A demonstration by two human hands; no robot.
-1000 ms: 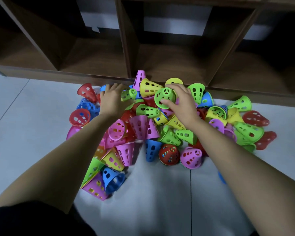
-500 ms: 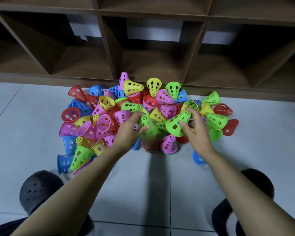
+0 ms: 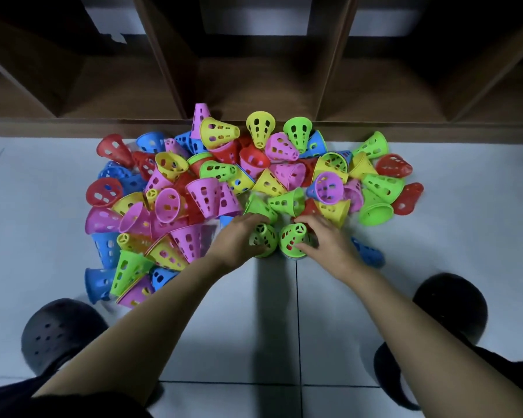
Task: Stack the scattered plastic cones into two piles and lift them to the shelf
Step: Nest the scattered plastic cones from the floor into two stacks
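— Where are the cones?
— Heaped on the floor: a pile of cones (image 3: 206, 191) in red, blue, pink, yellow and green, lying every which way against the foot of the wooden shelf (image 3: 254, 86). Some sit nested in one another.
— And the hands?
— Both are at the near edge of the heap. The left hand (image 3: 239, 236) has its fingers curled round a green cone (image 3: 263, 238) that stands narrow end up. The right hand (image 3: 326, 239) grips a second green cone (image 3: 293, 239) just beside it. Red shows through its holes, so it sits over another cone.
— Anything in the shelf?
— Its compartments are dark. I can make out brown boards and a pale wall behind.
— The floor?
— Pale grey tiles (image 3: 254, 327), a stray blue cone (image 3: 369, 254) by the right wrist, and black clogs (image 3: 58, 333) on either side.
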